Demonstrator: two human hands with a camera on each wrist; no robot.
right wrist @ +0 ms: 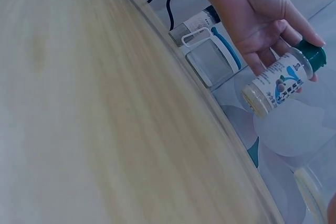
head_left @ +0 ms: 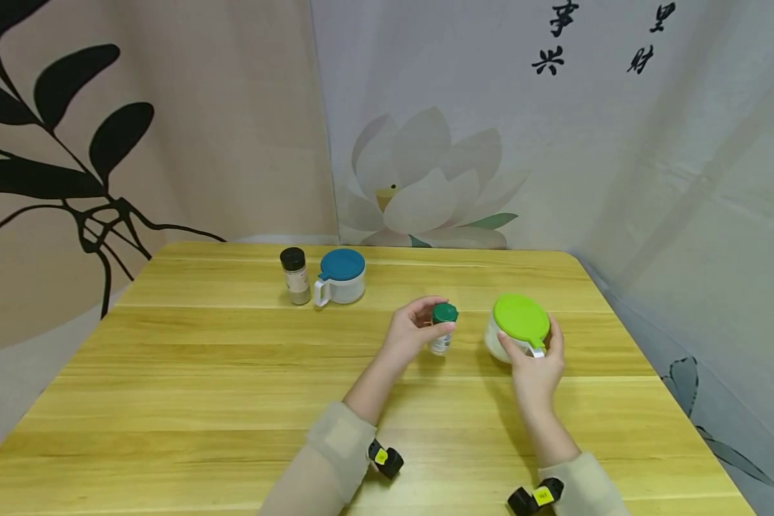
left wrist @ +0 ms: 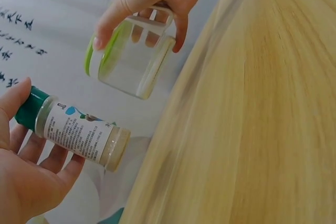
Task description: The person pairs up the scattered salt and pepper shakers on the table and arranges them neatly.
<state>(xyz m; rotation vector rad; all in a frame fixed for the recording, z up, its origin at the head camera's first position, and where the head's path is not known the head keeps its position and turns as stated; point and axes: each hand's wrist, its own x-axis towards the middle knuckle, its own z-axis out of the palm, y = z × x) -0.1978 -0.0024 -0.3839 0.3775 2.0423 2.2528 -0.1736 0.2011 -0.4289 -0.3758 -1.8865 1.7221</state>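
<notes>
My left hand [head_left: 408, 334] grips a small clear seasoning bottle [left wrist: 79, 132] with a dark green cap [head_left: 445, 312], thumb and fingers around its upper part. A printed white label wraps the bottle, and pale contents lie at its bottom. To the right, my right hand [head_left: 538, 373] holds a clear handled seasoning jar [left wrist: 134, 59] with a lime green lid [head_left: 521, 317]. Its thumb and fingers go around the handle side. Both containers appear slightly off the table in the wrist views, nearly upright and apart from each other. Only part of the jar shows in the right wrist view.
Toward the table's back left stand a black-capped seasoning bottle [head_left: 296, 278] and a handled jar with a blue lid [head_left: 342, 276], side by side. The wooden table [head_left: 200, 387] ends in front of a printed curtain [head_left: 426, 86].
</notes>
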